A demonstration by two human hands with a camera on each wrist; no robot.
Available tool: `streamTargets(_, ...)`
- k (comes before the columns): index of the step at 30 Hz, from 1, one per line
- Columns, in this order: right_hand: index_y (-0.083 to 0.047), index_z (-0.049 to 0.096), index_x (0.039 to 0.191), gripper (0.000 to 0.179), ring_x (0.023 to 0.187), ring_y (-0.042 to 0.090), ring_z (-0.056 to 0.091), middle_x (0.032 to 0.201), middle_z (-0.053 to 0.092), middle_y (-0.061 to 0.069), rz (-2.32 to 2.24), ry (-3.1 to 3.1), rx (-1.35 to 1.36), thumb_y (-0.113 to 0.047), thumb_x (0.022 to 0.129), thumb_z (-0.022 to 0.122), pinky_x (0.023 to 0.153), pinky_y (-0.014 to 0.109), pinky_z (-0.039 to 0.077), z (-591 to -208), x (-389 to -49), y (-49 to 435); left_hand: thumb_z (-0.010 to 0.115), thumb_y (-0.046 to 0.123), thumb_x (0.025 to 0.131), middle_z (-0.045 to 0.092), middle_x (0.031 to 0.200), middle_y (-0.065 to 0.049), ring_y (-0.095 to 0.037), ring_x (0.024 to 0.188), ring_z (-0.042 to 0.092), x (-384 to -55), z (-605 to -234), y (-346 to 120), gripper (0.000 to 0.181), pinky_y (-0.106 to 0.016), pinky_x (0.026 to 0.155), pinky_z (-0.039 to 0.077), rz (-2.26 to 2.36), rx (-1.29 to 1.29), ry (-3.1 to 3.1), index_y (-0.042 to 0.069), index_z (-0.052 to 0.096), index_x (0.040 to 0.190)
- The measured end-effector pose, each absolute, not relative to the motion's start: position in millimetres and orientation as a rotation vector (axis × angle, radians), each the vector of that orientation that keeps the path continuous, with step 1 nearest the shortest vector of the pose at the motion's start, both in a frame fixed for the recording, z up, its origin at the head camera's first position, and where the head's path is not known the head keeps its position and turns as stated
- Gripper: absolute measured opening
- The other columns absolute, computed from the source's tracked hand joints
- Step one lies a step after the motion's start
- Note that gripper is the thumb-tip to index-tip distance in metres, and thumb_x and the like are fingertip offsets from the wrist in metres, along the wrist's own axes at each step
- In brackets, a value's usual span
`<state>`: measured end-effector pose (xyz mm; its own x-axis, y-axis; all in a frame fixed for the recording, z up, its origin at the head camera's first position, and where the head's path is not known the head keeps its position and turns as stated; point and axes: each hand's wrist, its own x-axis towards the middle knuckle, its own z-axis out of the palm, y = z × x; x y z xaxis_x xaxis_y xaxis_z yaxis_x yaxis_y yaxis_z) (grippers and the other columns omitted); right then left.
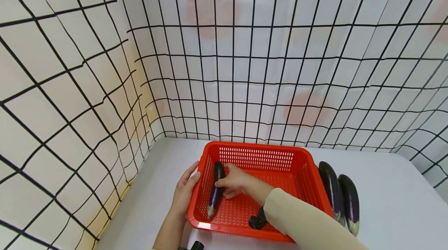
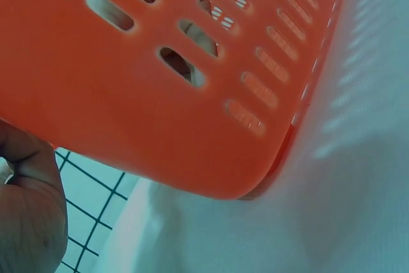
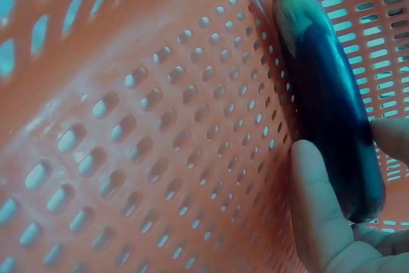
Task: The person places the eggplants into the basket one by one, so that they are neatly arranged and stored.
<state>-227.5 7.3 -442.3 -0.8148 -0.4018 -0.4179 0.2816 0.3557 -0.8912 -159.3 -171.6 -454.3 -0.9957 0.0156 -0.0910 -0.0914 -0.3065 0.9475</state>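
Note:
A dark purple eggplant lies lengthwise along the left wall inside a red plastic basket. My right hand reaches into the basket and grips the eggplant near its dark rounded end. In the right wrist view, fingers and thumb are on opposite sides of the eggplant, and its pale stem end points to the basket's corner. With my left hand I hold the basket's left rim from outside. The left wrist view shows part of that hand at the rim of the slotted wall.
Two more eggplants lie side by side on the white table, just right of the basket. Black wire grid panels stand behind and at both sides. Black wrist devices sit at both wrists.

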Motion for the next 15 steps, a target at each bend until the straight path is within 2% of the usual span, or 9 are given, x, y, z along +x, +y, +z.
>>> streamTargets(8,-0.005,0.028,0.139,0.073,0.070,0.037,0.066,0.090,0.059,0.020,-1.500,2.047,-0.108,-0.011,0.080,0.070,0.059,0.047,0.055,-438.4,-228.2,9.2,0.046,0.025,0.097,0.045,0.135,-0.019,-0.041,0.115,0.049,-150.6,-436.2,-170.5,0.045,-0.049,0.088,0.044,2.463,-0.080,1.799,0.022,0.038,0.141)
streamTargets(15,-0.005,0.030,0.138,0.069,0.070,0.038,0.066,0.092,0.060,0.020,-1.492,2.081,-0.103,-0.010,0.081,0.069,0.058,0.047,0.055,-435.3,-228.4,10.0,0.046,0.025,0.098,0.044,0.136,-0.017,-0.040,0.117,0.048,-152.6,-438.3,-169.6,0.044,-0.050,0.089,0.044,2.467,-0.076,1.795,0.023,0.037,0.141)
